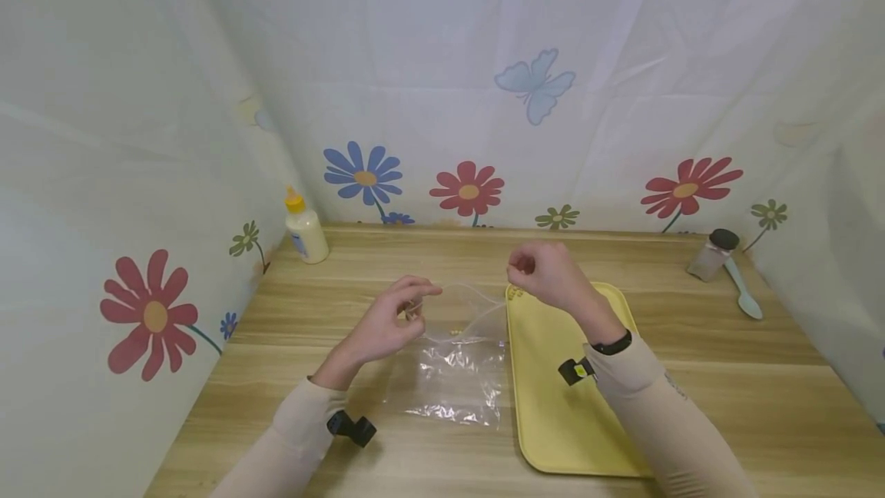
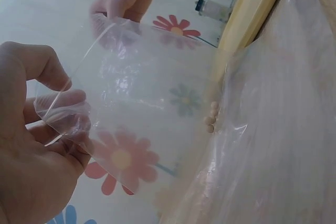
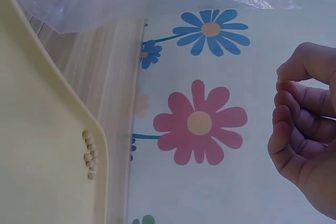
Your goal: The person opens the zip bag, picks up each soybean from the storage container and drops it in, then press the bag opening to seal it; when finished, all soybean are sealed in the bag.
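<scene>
My left hand (image 1: 389,319) pinches the rim of a clear plastic bag (image 1: 459,383), with its thumb and fingers on either side of the film in the left wrist view. The bag's mouth stands open and its lower part lies on the table. Several small tan beads (image 2: 211,117) are inside it. Above the far left corner of a yellow tray (image 1: 567,406) is my right hand (image 1: 549,273), fingers curled. Its thumb and index fingertip meet on what looks like a small pale bead (image 3: 281,84), mostly hidden. More beads (image 3: 89,156) lie in that tray corner.
A bottle (image 1: 306,233) with a yellow pointed cap stands at the back left of the wooden table. At the back right are a black-lidded jar (image 1: 712,256) and a pale blue spoon (image 1: 743,290). Flower-printed curtains (image 1: 429,98) enclose the back and sides.
</scene>
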`<state>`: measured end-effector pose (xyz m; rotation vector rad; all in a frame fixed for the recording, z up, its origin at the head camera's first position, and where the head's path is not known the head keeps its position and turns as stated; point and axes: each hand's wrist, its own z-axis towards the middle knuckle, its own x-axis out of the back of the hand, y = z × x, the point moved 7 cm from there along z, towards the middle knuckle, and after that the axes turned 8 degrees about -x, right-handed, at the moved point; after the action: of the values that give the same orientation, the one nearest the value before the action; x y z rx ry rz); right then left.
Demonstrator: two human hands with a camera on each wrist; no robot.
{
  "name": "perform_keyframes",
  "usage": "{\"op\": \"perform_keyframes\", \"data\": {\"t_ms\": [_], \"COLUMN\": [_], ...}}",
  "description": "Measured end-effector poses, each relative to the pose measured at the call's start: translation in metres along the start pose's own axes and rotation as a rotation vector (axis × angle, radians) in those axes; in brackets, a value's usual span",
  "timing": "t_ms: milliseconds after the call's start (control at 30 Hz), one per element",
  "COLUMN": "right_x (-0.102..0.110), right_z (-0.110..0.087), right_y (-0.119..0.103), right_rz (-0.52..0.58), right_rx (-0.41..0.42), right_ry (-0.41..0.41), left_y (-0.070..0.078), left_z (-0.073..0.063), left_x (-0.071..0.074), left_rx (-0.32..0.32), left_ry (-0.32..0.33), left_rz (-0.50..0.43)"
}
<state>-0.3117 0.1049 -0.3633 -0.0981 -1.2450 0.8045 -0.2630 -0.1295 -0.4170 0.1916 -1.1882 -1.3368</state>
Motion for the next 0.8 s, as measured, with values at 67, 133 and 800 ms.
{"op": "perform_keyframes", "data": {"t_ms": [67, 133, 800], "right_x": [0.002, 0.004, 0.004], "right_z": [0.0, 0.0, -0.006], "right_y": [-0.004, -0.009, -0.047], "right_rz": [0.002, 0.006, 0.026], "right_rx": [0.008, 0.014, 0.158], "right_ry": [0.008, 0.012, 0.056], "left_y": [0.0, 0.0, 0.0], "left_z": [0.0, 0.0, 0.0], "left_x": [0.0, 0.0, 0.0], "left_rx": [-0.011, -0.02, -0.005], "left_ry": [0.001, 0.0, 0.001], "left_rz": [0.01, 0.02, 0.018]}}
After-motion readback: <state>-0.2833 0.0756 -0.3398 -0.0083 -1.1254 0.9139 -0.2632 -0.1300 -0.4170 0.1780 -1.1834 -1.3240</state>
